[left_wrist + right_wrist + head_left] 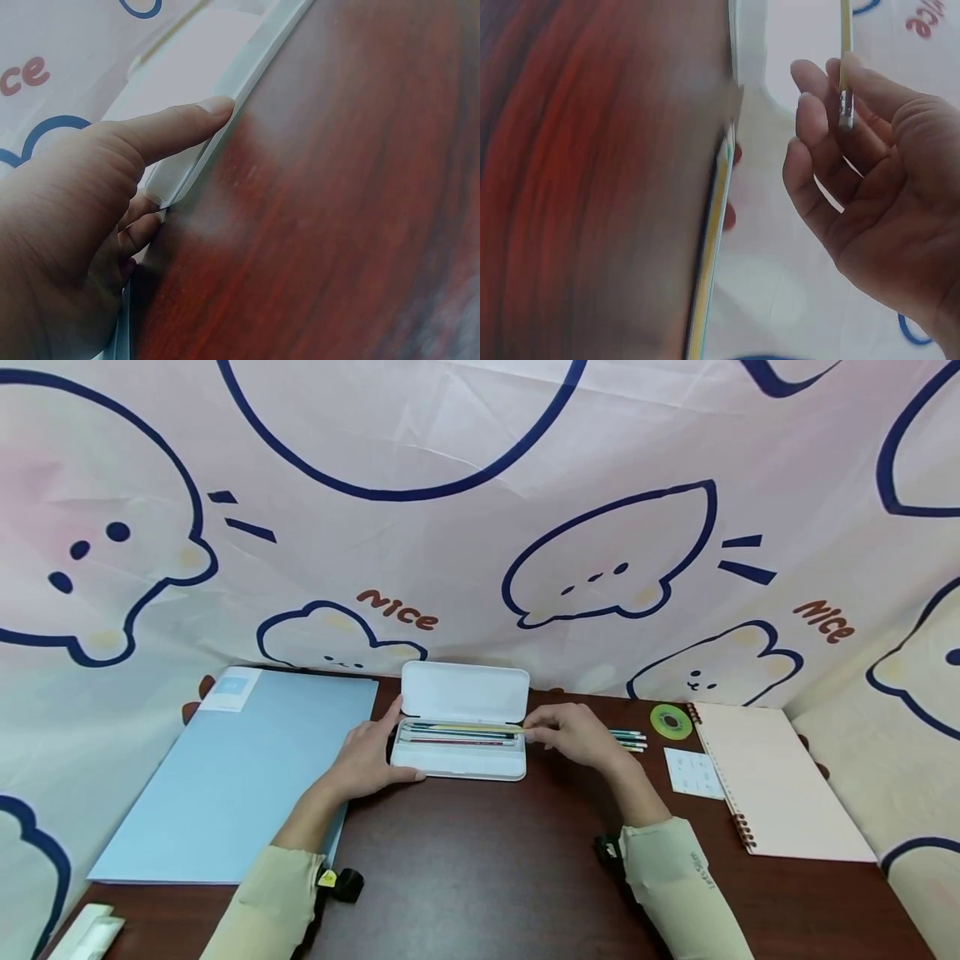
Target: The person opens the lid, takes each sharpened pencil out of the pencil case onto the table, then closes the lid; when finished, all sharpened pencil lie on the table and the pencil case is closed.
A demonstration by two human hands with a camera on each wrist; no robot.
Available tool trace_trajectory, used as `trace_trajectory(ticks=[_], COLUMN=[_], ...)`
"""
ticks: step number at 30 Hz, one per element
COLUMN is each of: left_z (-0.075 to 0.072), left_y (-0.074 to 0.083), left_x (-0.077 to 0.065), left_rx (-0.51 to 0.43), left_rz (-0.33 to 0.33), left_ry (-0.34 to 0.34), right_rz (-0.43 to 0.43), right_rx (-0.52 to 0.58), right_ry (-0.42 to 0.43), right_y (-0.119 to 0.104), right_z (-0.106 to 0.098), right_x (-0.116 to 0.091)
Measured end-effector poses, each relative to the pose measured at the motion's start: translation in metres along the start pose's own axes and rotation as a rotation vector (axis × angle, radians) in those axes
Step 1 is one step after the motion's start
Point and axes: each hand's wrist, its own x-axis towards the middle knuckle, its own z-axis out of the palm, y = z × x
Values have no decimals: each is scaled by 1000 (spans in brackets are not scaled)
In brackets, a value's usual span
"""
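Note:
A white pencil case (459, 765) lies on the table with its lid (465, 691) raised at the back. Several pencils (459, 741) are inside it. My left hand (367, 758) grips the case's left end, thumb along the front edge and a finger up by the lid. At the right end, my right hand (573, 732) pinches a yellow pencil (846, 75) near its eraser end, between thumb and fingers. In the head view that pencil lies level over the case. More pencils (628, 741) lie on the table just right of the right hand.
A large light blue folder (247, 777) lies to the left. On the right are a green round disc (671, 722), a small white card (693, 772) and a spiral sketchbook (787, 785). White packets (88, 933) sit at the near left corner. A printed cloth (465, 568) hangs behind the table.

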Motion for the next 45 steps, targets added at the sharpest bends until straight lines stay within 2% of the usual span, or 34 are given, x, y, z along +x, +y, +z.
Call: trace_trajectory(ticks=[6, 13, 21, 36, 45], left_z=[0, -1, 0, 0, 0], left_y=[-2, -1, 0, 2, 1], left_x=[0, -1, 0, 1, 2], left_rx=[6, -2, -6, -4, -12], left_rz=[4, -1, 4, -4, -10], left_ry=[0, -2, 0, 1, -8], right_rz=[42, 87, 137, 220, 233], right_rx=[74, 87, 113, -13, -60], right_ry=[35, 83, 77, 95, 68], right_y=[23, 52, 84, 109, 116], right_z=[-16, -28, -40, -63, -68], right_x=[-16, -35, -56, -82, -86])
